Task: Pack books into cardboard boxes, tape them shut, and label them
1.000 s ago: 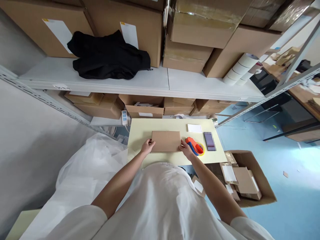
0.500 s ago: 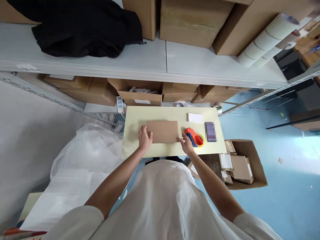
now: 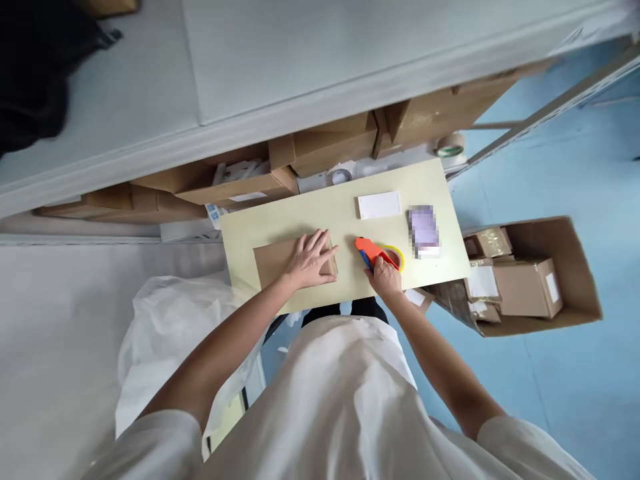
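Note:
A closed brown cardboard box (image 3: 273,262) lies on the pale yellow table (image 3: 320,207). My left hand (image 3: 311,261) rests flat on its right part, fingers spread. To the right, my right hand (image 3: 385,277) is wrapped around the handle of a red and blue tape dispenser (image 3: 369,249), which carries a roll of yellowish tape. Behind these lies a white paper slip or pad (image 3: 379,205). Farther right is a purple item (image 3: 423,227), blurred by pixelation.
A grey shelf (image 3: 280,60) runs above the table, with cardboard boxes (image 3: 335,143) beneath it. Tape rolls (image 3: 451,145) sit behind the table. On the floor to the right stands an open carton (image 3: 580,280) holding several parcels. White plastic wrapping (image 3: 170,320) hangs at the left.
My right hand has closed on the tape dispenser's handle. My left hand has moved from the box's left edge onto its right part. The view has turned and shifted.

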